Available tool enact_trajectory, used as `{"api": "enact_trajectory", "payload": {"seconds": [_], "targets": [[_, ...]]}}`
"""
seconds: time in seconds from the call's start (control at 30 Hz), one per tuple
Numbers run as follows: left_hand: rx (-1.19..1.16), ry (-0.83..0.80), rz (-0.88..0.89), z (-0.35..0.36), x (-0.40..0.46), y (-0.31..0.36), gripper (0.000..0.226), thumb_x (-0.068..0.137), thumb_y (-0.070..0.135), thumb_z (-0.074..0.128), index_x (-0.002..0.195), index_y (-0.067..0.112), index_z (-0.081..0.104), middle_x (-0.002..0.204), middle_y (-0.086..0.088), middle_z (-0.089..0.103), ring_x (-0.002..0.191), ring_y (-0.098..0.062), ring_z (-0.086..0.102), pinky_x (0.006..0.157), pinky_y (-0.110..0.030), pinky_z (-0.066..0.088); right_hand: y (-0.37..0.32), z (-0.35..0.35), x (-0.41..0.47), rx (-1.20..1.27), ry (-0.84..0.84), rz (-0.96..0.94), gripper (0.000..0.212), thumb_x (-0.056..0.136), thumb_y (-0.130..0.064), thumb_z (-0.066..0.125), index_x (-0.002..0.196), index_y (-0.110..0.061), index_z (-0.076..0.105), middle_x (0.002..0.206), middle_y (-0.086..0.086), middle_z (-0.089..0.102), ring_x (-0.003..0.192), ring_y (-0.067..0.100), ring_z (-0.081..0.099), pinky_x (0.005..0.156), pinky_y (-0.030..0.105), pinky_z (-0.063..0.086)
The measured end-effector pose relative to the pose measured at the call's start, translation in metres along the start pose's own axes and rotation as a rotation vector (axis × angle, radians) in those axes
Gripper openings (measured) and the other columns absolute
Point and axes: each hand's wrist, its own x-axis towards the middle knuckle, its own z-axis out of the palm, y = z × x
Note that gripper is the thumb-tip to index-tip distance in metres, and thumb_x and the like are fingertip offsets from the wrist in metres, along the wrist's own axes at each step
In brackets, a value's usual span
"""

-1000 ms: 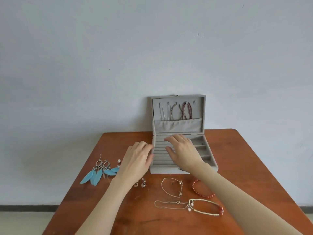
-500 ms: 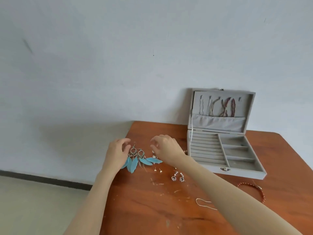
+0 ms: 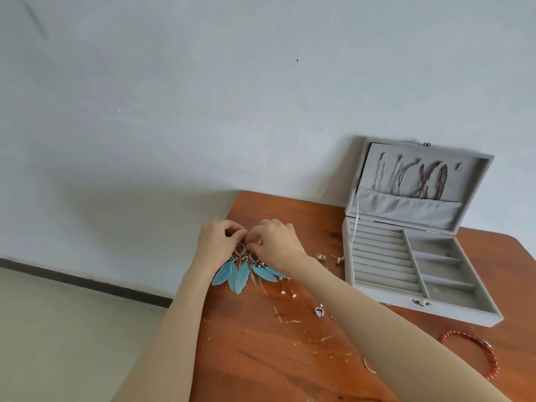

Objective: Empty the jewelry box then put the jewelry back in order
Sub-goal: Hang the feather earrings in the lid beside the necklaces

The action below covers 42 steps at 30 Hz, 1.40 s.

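Both hands, left [image 3: 216, 242] and right [image 3: 277, 243], are pinching the tops of the feather earrings [image 3: 242, 271] left of the box [image 3: 417, 248]. Its trays are lying empty; studs [image 3: 288, 293], pendant [image 3: 319, 310] and bracelet [image 3: 475, 351] are awaiting return.

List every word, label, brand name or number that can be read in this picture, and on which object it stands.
None: no readable text shows anywhere.
The grey jewelry box bears no lettering; its front clasp is too small to tell any mark.
The wooden table and the wall show only scratches and scuffs.
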Motion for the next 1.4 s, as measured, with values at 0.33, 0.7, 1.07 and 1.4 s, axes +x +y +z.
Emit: {"api": "enact_trajectory", "payload": {"seconds": [0.33, 0.7, 1.07, 1.4], "targets": [[-0.231, 0.025, 0.03, -0.038, -0.022, 0.046, 0.006, 0.085, 0.023, 0.064, 0.08, 0.022, 0.066, 0.079, 0.012, 0.064, 0.077, 0.0, 0.058, 0.065, -0.009, 0.039, -0.008, -0.038, -0.022, 0.635, 0.18, 0.084, 0.011, 0.084, -0.016, 0.06, 0.084, -0.017, 0.071, 0.084, -0.006, 0.069, 0.077, 0.002, 0.059, 0.073, 0.016, 0.045], [-0.497, -0.077, 0.242, -0.037, -0.049, 0.158, 0.01, 0.082, 0.012, 0.066, 0.072, 0.015, 0.066, 0.058, 0.011, 0.066, 0.052, 0.004, 0.055, 0.058, -0.006, 0.041, 0.03, -0.134, -0.09, 1.067, 0.3, 0.078, 0.01, 0.087, -0.015, 0.059, 0.078, -0.011, 0.062, 0.067, 0.008, 0.066, 0.071, 0.027, 0.05, 0.07, 0.04, 0.041], [-0.374, -0.303, 0.353, 0.058, -0.047, 0.25, 0.014, 0.085, 0.005, 0.062, 0.078, 0.016, 0.067, 0.067, 0.002, 0.065, 0.054, -0.002, 0.062, 0.062, -0.013, 0.051, 0.142, -0.176, -0.142, 1.303, 0.498, 0.314, 0.014, 0.088, -0.01, 0.059, 0.074, -0.011, 0.06, 0.064, 0.002, 0.061, 0.06, 0.015, 0.058, 0.059, 0.024, 0.049], [-0.491, -0.218, 0.181, 0.149, 0.004, 0.296, 0.015, 0.083, -0.003, 0.06, 0.079, 0.01, 0.067, 0.071, -0.003, 0.065, 0.055, -0.008, 0.063, 0.065, -0.017, 0.055, 0.229, -0.168, -0.136, 1.283, 0.788, 0.512, 0.015, 0.087, -0.005, 0.057, 0.072, -0.007, 0.061, 0.067, 0.004, 0.055, 0.06, 0.015, 0.048, 0.056, 0.024, 0.04]]}}
